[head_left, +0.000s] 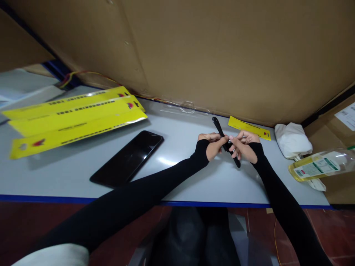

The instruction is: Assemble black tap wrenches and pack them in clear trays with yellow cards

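Note:
A black spokeshave (218, 125) is held above the table at a slant, one handle pointing up and away, the other down toward the front edge. My left hand (213, 145) is closed around its middle, with the thumb along the body. From the other side, my right hand (245, 145) pinches at the same middle part, its thumb tip meeting the left thumb. Fingers cover most of the spokeshave's centre, so the blade and any screws there cannot be made out. Behind the right hand lies a small yellow printed card (249, 128).
Several long yellow cards (80, 122) overlap at the left, beside a black phone (129, 157). To the right are a white cloth bundle (292, 139) and a bottle of yellow liquid (318, 166). A cardboard wall (208, 55) stands behind the grey table (180, 188).

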A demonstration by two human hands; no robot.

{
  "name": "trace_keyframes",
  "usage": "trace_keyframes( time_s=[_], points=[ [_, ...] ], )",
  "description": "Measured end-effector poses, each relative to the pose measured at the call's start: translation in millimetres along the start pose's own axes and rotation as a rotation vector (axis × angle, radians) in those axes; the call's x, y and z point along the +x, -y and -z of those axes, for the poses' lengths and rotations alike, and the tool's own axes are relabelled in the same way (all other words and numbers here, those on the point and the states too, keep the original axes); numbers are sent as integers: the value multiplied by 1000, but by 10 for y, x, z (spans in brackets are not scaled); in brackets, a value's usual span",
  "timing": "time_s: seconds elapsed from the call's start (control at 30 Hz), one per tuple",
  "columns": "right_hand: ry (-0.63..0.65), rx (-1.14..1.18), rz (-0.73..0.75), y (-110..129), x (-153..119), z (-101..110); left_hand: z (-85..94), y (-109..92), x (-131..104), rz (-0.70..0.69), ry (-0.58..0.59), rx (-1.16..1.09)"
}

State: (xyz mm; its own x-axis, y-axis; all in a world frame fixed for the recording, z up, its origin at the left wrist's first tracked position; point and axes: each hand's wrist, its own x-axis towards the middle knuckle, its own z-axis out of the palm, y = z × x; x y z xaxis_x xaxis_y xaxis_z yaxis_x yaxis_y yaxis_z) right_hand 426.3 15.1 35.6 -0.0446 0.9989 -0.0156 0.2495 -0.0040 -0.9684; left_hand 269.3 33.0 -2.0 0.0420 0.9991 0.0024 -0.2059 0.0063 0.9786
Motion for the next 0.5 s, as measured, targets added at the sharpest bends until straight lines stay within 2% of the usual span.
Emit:
trace_keyframes(
  time_s=[0.17,0.3,0.5],
  points=[
    [-110,-250,255,-141,-32,-35,-6,-5,15,43,-16,-48],
    [-192,-531,453,-142,-62,-47,-22,-51,4,86,-45,-85],
    [-264,-674,440,-143,-119,-181,-18,-48,-2,147,-54,-75]
  ],
)
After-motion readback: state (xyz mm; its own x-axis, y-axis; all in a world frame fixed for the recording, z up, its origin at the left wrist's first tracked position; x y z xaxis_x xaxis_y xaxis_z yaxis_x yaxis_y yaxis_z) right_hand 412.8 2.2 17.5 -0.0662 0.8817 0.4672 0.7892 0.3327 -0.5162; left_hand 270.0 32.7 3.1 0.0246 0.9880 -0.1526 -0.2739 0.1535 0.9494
